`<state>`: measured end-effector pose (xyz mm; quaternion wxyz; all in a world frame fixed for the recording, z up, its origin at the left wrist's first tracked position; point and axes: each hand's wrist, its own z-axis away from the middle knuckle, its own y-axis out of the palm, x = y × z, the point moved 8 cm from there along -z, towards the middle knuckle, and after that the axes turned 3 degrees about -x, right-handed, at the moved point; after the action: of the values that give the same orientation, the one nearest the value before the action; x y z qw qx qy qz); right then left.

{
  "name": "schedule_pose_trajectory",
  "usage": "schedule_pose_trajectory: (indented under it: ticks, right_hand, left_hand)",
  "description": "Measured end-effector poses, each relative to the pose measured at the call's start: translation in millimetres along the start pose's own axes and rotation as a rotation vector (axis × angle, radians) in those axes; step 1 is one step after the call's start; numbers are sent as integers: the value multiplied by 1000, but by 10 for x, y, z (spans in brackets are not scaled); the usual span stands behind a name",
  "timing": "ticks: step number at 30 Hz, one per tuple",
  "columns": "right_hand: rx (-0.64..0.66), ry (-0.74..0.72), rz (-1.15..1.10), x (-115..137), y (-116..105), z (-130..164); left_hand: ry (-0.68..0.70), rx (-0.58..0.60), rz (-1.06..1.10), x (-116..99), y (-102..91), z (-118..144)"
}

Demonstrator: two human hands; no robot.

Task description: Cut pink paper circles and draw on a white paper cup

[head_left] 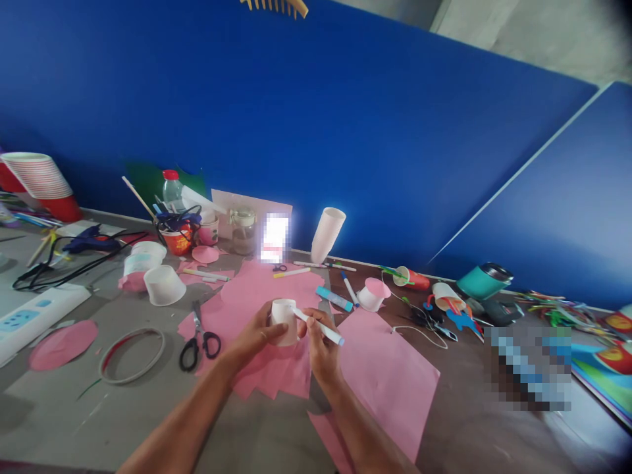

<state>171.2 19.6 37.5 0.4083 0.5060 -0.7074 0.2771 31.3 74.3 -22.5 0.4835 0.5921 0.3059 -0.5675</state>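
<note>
The bench (99, 421) has pink paper (385, 368) on it. Over the paper, the left hand (259, 330) has its grip around one white cup (284, 316), thumb in front. The cup stands nearly straight up and down. The right hand (323, 347) pinches one white pen (326, 330) near its thin end. The pen slants, thin end up-left at the cup, blue end down-right

Blue partition (247, 112) behind grey-brown table (54, 421); grey wall (567, 39) upper right

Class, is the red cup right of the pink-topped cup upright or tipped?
Tipped: the red cup lies sideways, its mouth facing left.
</note>
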Motion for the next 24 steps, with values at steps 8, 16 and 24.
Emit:
schedule_pose_trajectory:
  ticks: [8, 16, 24]
  right_hand:
    - [-5, 31, 0, -30, -3, 10]
    - [1, 84, -46, -119, -6, 38]
    - [-31, 48, 3, -100, -42, 46]
  left_hand:
    - [2, -7, -15, 7, -9, -5]
    - [8, 3, -17, -17, 9, 10]
    - [16, 4, -8, -52, 28, 24]
